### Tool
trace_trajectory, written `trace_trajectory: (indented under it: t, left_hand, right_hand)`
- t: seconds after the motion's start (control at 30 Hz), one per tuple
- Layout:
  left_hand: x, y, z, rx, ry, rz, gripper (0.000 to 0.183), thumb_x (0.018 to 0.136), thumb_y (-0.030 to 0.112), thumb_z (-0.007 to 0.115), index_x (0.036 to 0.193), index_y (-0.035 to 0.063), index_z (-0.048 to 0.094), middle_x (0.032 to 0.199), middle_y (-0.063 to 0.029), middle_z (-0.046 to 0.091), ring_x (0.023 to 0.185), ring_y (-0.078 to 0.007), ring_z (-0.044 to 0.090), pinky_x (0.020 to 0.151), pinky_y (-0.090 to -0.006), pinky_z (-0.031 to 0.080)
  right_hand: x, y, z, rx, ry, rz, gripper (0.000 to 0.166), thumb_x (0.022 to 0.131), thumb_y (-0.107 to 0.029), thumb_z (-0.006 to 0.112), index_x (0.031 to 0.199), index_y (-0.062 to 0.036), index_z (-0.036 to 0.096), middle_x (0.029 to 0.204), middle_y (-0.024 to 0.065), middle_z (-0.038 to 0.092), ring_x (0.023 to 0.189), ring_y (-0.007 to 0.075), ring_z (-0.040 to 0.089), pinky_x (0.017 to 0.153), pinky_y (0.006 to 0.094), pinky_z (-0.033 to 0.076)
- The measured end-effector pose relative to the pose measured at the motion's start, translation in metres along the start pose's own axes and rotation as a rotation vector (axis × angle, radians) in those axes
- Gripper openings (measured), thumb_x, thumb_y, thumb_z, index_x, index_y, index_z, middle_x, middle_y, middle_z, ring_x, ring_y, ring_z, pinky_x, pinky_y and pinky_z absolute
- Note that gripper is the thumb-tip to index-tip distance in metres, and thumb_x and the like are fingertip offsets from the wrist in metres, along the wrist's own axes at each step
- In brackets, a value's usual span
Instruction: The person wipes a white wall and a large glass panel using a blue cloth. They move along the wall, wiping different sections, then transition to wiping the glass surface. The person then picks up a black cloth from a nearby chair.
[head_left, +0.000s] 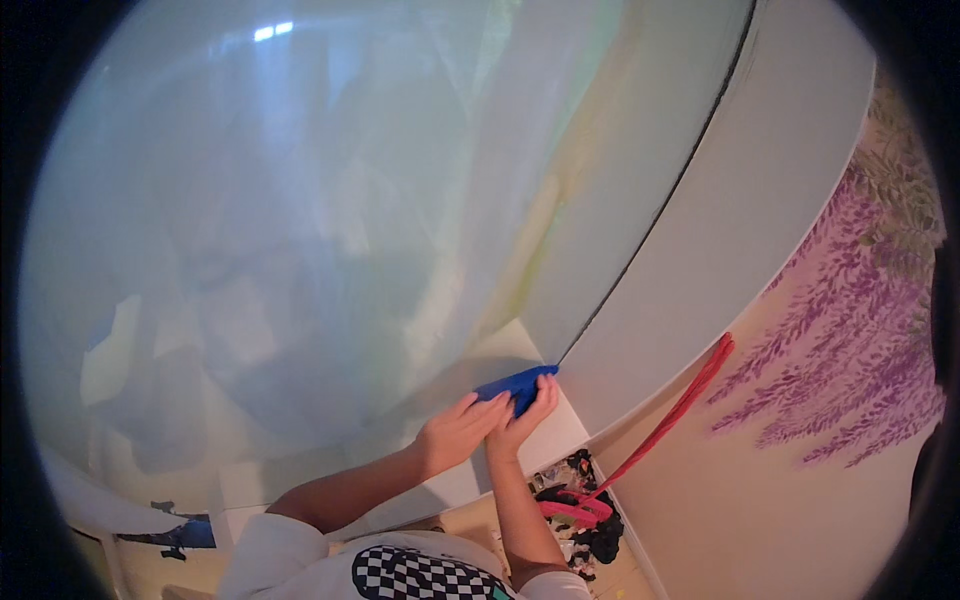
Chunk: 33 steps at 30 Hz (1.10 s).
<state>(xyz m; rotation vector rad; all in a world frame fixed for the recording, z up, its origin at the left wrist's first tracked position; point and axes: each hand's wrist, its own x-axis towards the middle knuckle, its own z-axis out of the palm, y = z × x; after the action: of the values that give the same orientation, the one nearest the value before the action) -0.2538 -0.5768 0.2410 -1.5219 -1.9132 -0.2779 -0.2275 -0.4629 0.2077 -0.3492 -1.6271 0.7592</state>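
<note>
My left hand (461, 433) and my right hand (527, 420) are close together on a folded blue cloth (517, 390). The left fingers lie over its near edge, while the right fingers and thumb hold its right part. One tip of the cloth reaches the corner where a white ledge (559, 429) meets a pale upright panel (675, 247). A dark seam (660, 214) runs up from that corner. Beyond my hands rises a large, glossy glass-like surface (300, 225) with bluish reflections. My palms and the cloth's underside are hidden.
A red-pink cord or strip (667, 420) hangs from the panel's edge and ends in loops near the floor. Below lies a pile of small dark and mixed items (604, 534). At right stands a wall (712, 495) with painted purple flowers (840, 337).
</note>
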Motion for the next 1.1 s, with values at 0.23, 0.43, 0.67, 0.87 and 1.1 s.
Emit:
trace_trajectory:
  t: [0.23, 0.43, 0.67, 0.87, 1.1]
  left_hand:
    - [0.039, -0.014, -0.044, 0.263, 0.146, -0.084, 0.038, 0.075, 0.017, 0.049, 0.112, 0.0109, 0.054, 0.121, -0.0049, 0.049, 0.113, -0.0168, 0.043, 0.097, -0.0382, 0.025]
    - [0.053, -0.029, -0.094, 0.397, 0.37, -0.213, 0.035, 0.073, 0.017, 0.051, 0.108, 0.015, 0.056, 0.117, -0.0031, 0.052, 0.109, -0.0165, 0.045, 0.091, -0.0367, 0.028]
    - [-0.028, -0.019, -0.058, 0.311, 0.148, -0.043, 0.033, 0.072, 0.017, 0.052, 0.105, 0.0169, 0.057, 0.115, 0.0002, 0.053, 0.108, -0.0143, 0.043, 0.08, -0.0314, 0.031]
    - [0.006, -0.038, -0.104, 0.46, 0.361, -0.225, 0.033, 0.075, 0.017, 0.051, 0.108, 0.0176, 0.057, 0.12, 0.0004, 0.05, 0.114, -0.0153, 0.04, 0.09, -0.0385, 0.022]
    - [0.046, -0.049, -0.152, 0.456, 0.496, -0.382, 0.033, 0.076, 0.018, 0.049, 0.108, 0.0182, 0.058, 0.122, -0.0017, 0.049, 0.115, -0.0194, 0.04, 0.097, -0.0464, 0.014]
  right_hand:
    - [0.059, -0.053, 0.008, 0.081, 0.046, -0.138, 0.037, 0.078, -0.008, 0.051, 0.113, 0.0014, 0.043, 0.122, 0.022, 0.036, 0.112, 0.0362, 0.036, 0.095, 0.0424, 0.028]
    - [0.101, -0.106, 0.009, 0.09, -0.046, -0.432, 0.037, 0.078, -0.007, 0.049, 0.113, 0.0009, 0.044, 0.122, 0.0228, 0.035, 0.112, 0.0387, 0.034, 0.095, 0.0466, 0.026]
    - [-0.006, -0.035, 0.016, -0.008, -0.084, -0.446, 0.038, 0.083, -0.016, 0.046, 0.117, -0.0006, 0.038, 0.125, 0.0224, 0.031, 0.116, 0.0402, 0.028, 0.097, 0.0524, 0.021]
    - [0.075, -0.105, 0.033, 0.069, 0.009, -0.652, 0.034, 0.082, -0.013, 0.046, 0.113, -0.0011, 0.043, 0.121, 0.0211, 0.036, 0.113, 0.042, 0.032, 0.095, 0.054, 0.025]
    - [0.127, -0.174, 0.034, 0.13, 0.057, -0.738, 0.035, 0.079, -0.012, 0.047, 0.111, 0.0003, 0.048, 0.119, 0.0202, 0.04, 0.11, 0.0397, 0.035, 0.093, 0.0507, 0.028]
